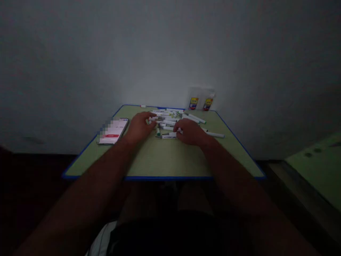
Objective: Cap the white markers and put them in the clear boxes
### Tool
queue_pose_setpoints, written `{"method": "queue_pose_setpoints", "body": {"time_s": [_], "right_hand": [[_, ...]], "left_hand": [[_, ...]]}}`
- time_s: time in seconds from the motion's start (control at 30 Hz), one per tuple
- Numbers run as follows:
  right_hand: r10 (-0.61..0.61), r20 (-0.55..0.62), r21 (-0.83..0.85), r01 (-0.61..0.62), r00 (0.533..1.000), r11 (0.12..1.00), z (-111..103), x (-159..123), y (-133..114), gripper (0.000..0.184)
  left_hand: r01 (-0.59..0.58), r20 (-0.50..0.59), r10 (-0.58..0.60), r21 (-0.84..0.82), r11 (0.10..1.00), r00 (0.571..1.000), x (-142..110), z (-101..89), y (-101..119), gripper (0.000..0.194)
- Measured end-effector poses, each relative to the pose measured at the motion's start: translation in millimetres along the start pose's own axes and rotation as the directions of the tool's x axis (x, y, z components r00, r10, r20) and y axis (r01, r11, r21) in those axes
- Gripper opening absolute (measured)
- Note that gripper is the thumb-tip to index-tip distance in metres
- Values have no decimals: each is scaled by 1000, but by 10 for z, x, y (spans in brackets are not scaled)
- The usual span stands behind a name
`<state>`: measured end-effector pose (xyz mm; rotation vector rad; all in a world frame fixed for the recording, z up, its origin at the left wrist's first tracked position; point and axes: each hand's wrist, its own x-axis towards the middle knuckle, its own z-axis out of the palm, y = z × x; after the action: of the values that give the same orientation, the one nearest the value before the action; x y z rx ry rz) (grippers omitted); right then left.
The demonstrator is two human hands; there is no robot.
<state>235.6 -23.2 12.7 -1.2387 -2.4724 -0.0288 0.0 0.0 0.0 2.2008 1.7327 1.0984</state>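
Observation:
A heap of several white marker pens [170,119] lies at the far middle of a small green table with a blue rim [160,177]. My left hand [140,126] rests on the left side of the heap, fingers curled over a pen end. My right hand [190,131] lies on the right side, fingers closed round a white pen [170,135]. The dim light hides the fingertips' exact hold.
A phone [113,131] with a lit screen lies at the table's left. Two packets with yellow labels [200,103] lean against the white wall at the back right. A single pen [215,134] lies apart at the right. Another green surface [317,167] stands at the far right.

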Motion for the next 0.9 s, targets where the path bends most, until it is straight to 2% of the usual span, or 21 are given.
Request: {"method": "queue_pose_setpoints", "body": {"time_s": [0.17, 0.27, 0.5, 0.67, 0.73, 0.8, 0.87, 0.9], "right_hand": [[-48, 98, -12, 49, 994, 999, 75, 9, -1, 24], [-39, 113, -42, 44, 993, 998, 73, 5, -15, 26], [-70, 205, -72, 86, 976, 994, 80, 9, 0, 26], [-69, 257, -42, 82, 964, 996, 108, 15, 13, 19], [-25, 218, 9, 24, 976, 1000, 72, 15, 10, 15], [52, 136, 130, -70, 989, 989, 14, 20, 15, 12], [162, 71, 336, -176, 984, 925, -43, 30, 32, 10], [218, 72, 455, -227, 973, 861, -64, 37, 43, 9]], "left_hand": [[35, 88, -44, 105, 994, 995, 6, -9, -57, 31], [64, 81, -74, 127, 990, 994, 29, 9, -108, 31], [100, 93, -106, 69, 993, 990, 29, 29, -115, 29], [111, 48, -109, -55, 992, 993, 29, 45, -146, 28], [108, 39, -105, -91, 990, 994, 35, 53, -169, 28], [101, 35, -99, -85, 991, 995, 36, 52, -170, 29], [97, 45, -95, -39, 995, 994, 28, 39, -142, 30], [99, 57, -99, -8, 995, 993, 21, 28, -120, 30]]}}
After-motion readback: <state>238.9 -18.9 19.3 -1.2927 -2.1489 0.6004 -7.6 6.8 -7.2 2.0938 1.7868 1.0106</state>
